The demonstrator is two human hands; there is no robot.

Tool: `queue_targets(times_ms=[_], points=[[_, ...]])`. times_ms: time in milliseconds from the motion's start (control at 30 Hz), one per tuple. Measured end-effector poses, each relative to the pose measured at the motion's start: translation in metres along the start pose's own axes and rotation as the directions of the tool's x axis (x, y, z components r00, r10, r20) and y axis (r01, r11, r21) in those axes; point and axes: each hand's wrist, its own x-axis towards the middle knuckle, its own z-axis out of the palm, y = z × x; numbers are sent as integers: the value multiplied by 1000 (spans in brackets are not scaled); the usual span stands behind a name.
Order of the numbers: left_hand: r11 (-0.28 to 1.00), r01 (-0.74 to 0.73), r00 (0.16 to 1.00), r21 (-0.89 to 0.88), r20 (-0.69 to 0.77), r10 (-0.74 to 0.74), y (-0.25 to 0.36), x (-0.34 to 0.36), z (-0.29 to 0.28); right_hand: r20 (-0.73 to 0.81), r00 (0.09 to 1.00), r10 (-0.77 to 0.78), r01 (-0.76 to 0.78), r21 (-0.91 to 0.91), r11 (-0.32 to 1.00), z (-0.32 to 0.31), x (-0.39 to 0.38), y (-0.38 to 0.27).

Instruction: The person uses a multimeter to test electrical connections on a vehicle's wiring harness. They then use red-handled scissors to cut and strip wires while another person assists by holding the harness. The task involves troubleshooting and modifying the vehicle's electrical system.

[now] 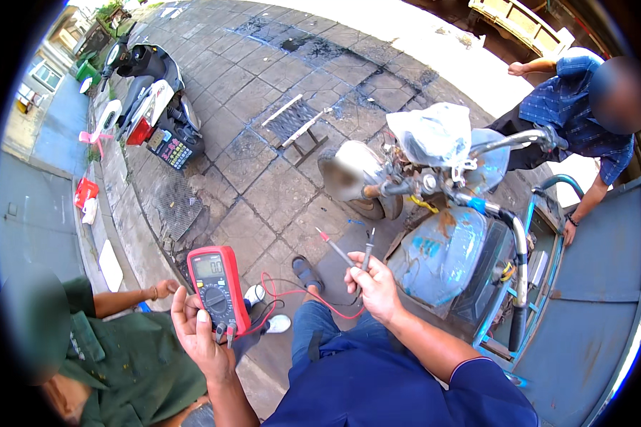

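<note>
Head view, left hand (196, 331): I am gripping the red multimeter (218, 288) upright, screen facing me.
Right hand (374, 288): I am pinching both probes (350, 254), tips pointing up and away.
Bearing: the blue three-wheeler (449, 249) is sitting just right of the probes, nearer my right hand.
Container: white plastic bag (433, 132) on the handlebar, contents hidden.

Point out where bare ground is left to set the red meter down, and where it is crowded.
Bare paving lies between the parked scooter and the tricycle's front wheel. It is crowded near the hands: the left hand holds the multimeter, the right hand holds both probes, and a crouching person's arm is alongside.
</note>
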Motion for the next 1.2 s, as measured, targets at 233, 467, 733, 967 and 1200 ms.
queue_targets(times_ms=[233, 467, 733, 967, 1200], points=[[997, 80, 975, -15, 208, -75, -51, 183, 5, -241, 970, -35, 32, -17, 999, 38, 118, -18], [993, 96, 919, 70, 377, -115, -50, 348, 92, -450, 892, -36, 85, 88, 992, 97, 184, -42], [991, 62, 802, 120, 585, -121, -89, 471, 188, -566, 824, 11, 70, 120, 990, 92, 286, -53], [960, 172, 627, 221, 727, -280, -124, 527, 286, -584, 801, -134, 20, -197, 980, 78, 328, -82], [907, 152, 295, 392, 858, -420, -200, 541, 411, -749, 662, 19, -287, -229, 930, 64, 323, -88]])
